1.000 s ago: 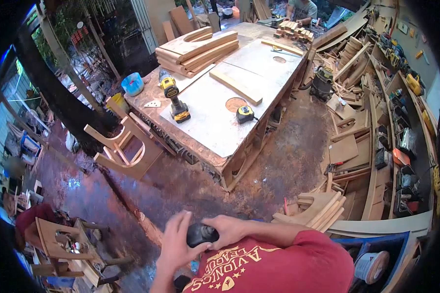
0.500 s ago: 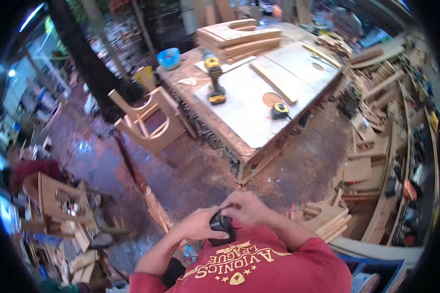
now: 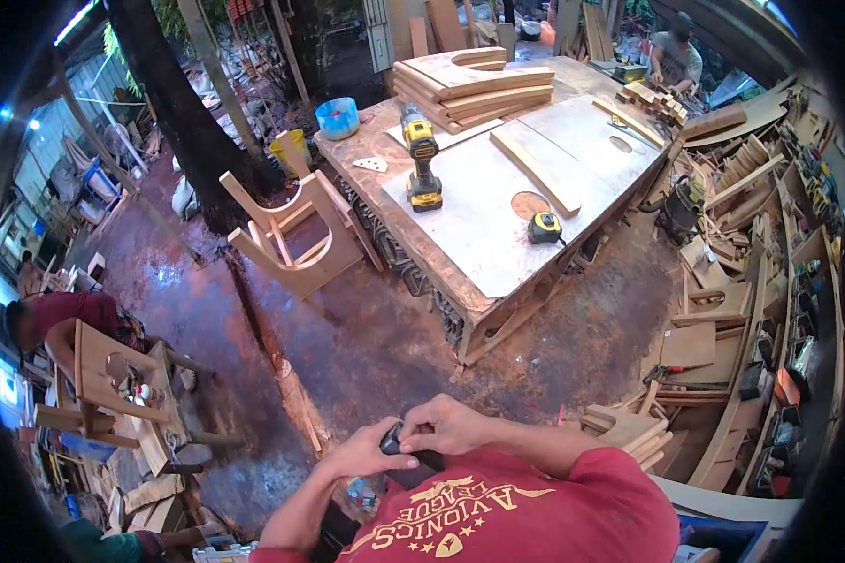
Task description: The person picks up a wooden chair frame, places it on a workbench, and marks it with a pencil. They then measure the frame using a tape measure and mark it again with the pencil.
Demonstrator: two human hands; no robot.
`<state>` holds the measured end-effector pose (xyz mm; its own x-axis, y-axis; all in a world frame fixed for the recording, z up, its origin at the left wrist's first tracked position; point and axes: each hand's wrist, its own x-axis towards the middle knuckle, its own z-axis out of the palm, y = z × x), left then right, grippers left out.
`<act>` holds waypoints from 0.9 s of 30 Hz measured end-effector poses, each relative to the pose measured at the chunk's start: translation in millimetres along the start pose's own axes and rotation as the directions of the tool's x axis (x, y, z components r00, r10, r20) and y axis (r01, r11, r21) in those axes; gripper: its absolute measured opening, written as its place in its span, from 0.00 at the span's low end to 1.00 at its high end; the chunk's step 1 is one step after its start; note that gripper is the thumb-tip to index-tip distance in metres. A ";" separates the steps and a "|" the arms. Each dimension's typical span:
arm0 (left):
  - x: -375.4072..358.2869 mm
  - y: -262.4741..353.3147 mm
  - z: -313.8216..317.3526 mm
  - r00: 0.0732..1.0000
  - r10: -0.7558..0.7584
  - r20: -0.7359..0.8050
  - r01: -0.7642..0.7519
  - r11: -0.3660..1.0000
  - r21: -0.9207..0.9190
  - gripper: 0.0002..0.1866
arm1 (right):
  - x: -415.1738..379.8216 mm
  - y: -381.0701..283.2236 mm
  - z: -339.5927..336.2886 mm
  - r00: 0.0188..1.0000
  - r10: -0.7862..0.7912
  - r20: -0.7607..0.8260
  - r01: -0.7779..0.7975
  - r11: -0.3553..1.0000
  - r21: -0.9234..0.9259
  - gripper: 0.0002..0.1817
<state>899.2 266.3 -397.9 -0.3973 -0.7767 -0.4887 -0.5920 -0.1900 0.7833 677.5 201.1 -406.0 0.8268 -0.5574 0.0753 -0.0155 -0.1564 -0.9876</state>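
Black device (image 3: 396, 441), seemingly small, sits gripped between left hand (image 3: 361, 458) and right hand (image 3: 446, 424) fingers.

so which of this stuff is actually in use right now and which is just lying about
In use: small black object, gripped by left hand and right hand.

Lying about: yellow drill, tape measure, stacked curved boards, blue bucket, all on the workbench.

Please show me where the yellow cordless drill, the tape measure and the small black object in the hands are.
Yellow cordless drill (image 3: 422, 169), head view, on its handle.
Tape measure (image 3: 544, 228), head view, on its case.
Small black object (image 3: 391, 440), head view, on the part visible between the hands.
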 end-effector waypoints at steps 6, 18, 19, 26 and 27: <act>-3.4 18.8 8.7 0.999 0.030 -0.036 -0.025 0.990 0.140 0.43 | -11.4 61.3 -6.2 0.979 0.156 -0.133 -0.146 0.986 0.080 0.09; 8.5 45.6 14.9 0.998 0.045 -0.033 -0.036 0.969 0.244 0.44 | -15.7 39.1 -35.2 0.975 0.062 -0.211 -0.066 0.998 -0.012 0.09; 7.3 36.8 15.2 0.999 0.050 -0.022 -0.044 0.976 0.214 0.44 | -24.9 46.1 -30.4 0.977 0.120 -0.175 -0.121 0.993 0.008 0.09; 4.7 53.8 16.4 0.992 -0.099 -0.081 0.118 0.950 0.290 0.48 | -58.1 10.1 -1.2 0.975 -0.201 -0.096 0.193 0.978 -0.081 0.08; 9.6 54.7 19.4 0.997 -0.057 -0.053 0.069 0.958 0.278 0.48 | -46.0 7.5 -4.0 0.949 -0.272 -0.160 0.241 0.952 -0.190 0.07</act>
<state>849.4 260.1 -367.2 -0.3256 -0.7952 -0.5116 -0.7898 -0.0687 0.6095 637.1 222.4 -416.3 0.6989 -0.6169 0.3620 0.0776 -0.4378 -0.8957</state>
